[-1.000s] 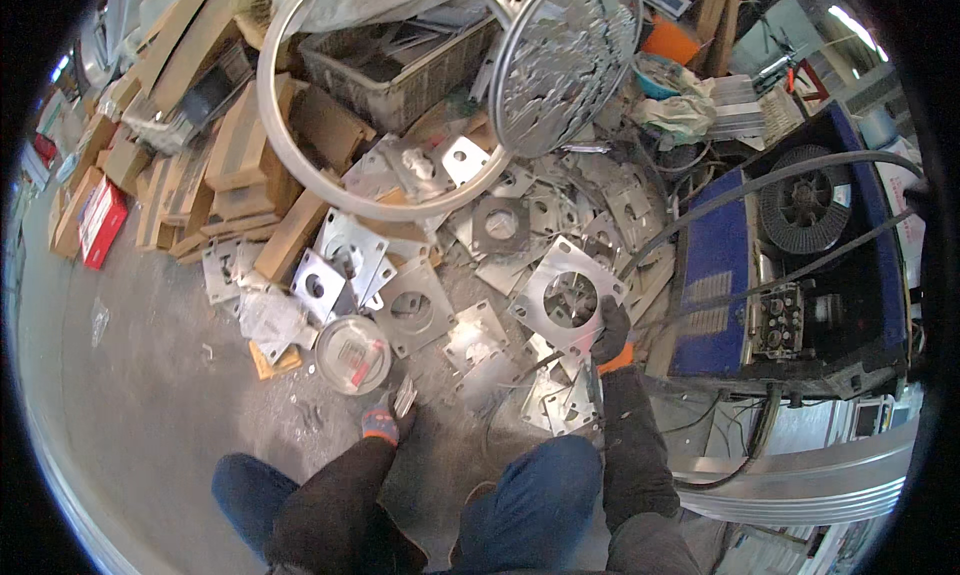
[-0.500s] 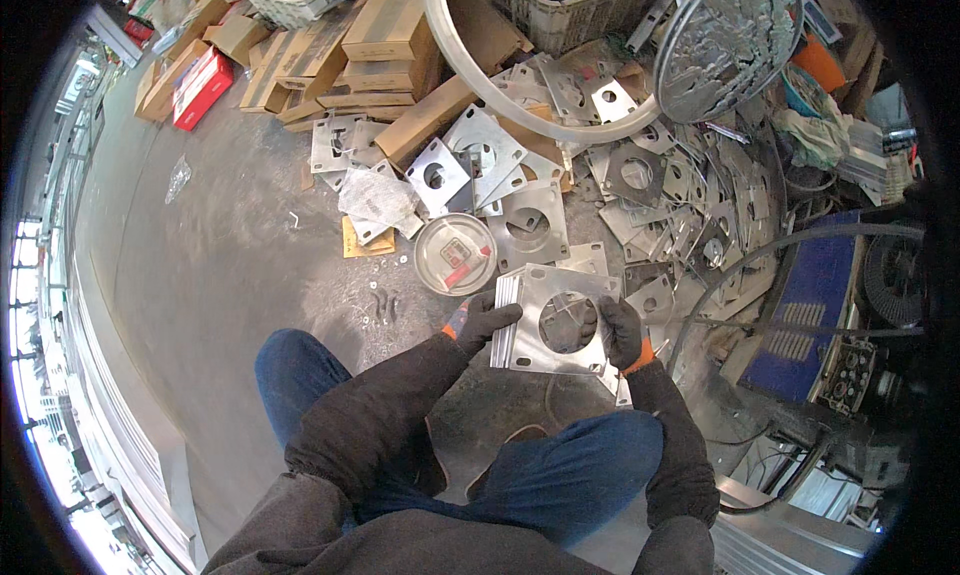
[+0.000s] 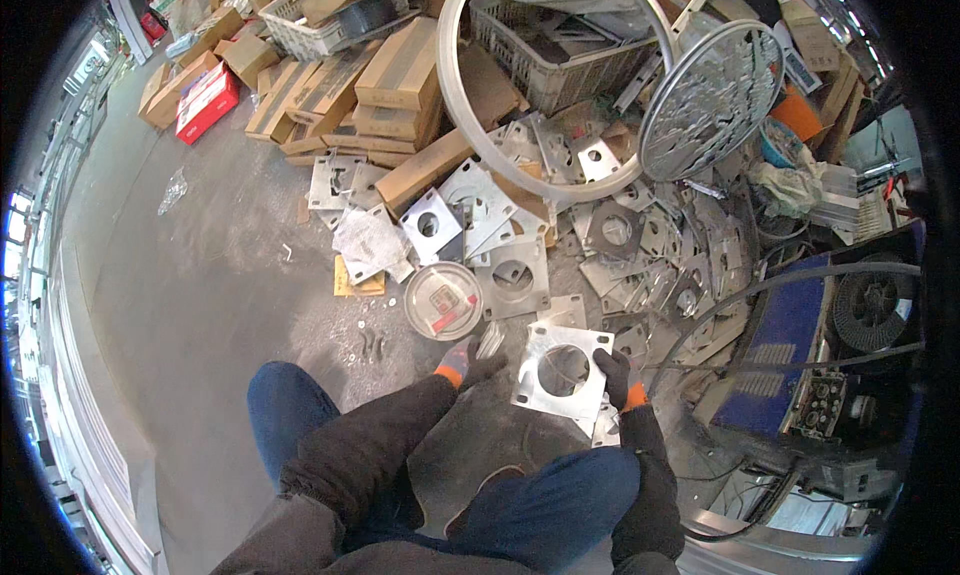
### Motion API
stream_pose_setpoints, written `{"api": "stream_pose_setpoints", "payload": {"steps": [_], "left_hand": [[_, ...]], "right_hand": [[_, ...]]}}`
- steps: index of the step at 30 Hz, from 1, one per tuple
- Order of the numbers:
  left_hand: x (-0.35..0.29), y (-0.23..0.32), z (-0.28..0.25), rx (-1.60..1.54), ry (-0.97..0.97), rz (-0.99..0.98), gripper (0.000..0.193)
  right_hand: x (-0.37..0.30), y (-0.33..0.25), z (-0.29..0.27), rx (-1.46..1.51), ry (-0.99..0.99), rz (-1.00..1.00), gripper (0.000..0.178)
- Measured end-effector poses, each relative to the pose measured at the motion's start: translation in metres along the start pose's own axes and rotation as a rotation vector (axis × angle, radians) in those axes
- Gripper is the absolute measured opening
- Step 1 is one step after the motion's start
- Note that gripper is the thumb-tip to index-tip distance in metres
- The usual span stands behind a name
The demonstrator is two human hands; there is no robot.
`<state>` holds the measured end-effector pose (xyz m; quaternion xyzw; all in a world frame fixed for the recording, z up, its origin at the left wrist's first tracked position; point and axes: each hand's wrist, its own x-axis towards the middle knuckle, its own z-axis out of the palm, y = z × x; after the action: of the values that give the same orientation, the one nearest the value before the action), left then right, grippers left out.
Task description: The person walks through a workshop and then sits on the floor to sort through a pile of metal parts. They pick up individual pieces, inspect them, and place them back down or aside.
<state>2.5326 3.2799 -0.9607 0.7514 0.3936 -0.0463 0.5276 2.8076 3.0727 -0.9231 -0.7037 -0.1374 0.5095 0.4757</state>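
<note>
Grasping a square silver metal plate with a round hole (image 3: 561,406), the dark-gloved right hand (image 3: 617,378) is holding it to the right of a round pale tub (image 3: 443,301); the orange-cuffed left hand (image 3: 470,363) is clutching thin silvery metal pieces (image 3: 490,341) beside that tub.

Silver plate (image 3: 556,405), dark grey gloves (image 3: 614,375) with orange cuffs (image 3: 635,397), blue trousers (image 3: 560,495), red-and-white box (image 3: 208,103), brown cartons (image 3: 398,70)

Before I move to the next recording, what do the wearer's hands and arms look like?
The left hand and right hand wear dark grey gloves with bright orange cuffs. Loose, dark sleeves cover both arms. Any markings on the gloves are too small to make out.
</note>
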Motion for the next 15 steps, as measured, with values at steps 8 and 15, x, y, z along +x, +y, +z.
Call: {"api": "stream_pose_setpoints", "payload": {"steps": [8, 15], "left_hand": [[0.01, -0.078, 0.061, 0.843, -0.01, -0.063, 0.046], [0.004, -0.035, 0.025, 0.607, -0.112, -0.188, 0.051]], "right_hand": [[0.04, -0.087, -0.039, -0.053, 0.343, -0.147, 0.039], [0.166, -0.205, 0.001, 0.593, -0.156, -0.476, 0.032]]}}
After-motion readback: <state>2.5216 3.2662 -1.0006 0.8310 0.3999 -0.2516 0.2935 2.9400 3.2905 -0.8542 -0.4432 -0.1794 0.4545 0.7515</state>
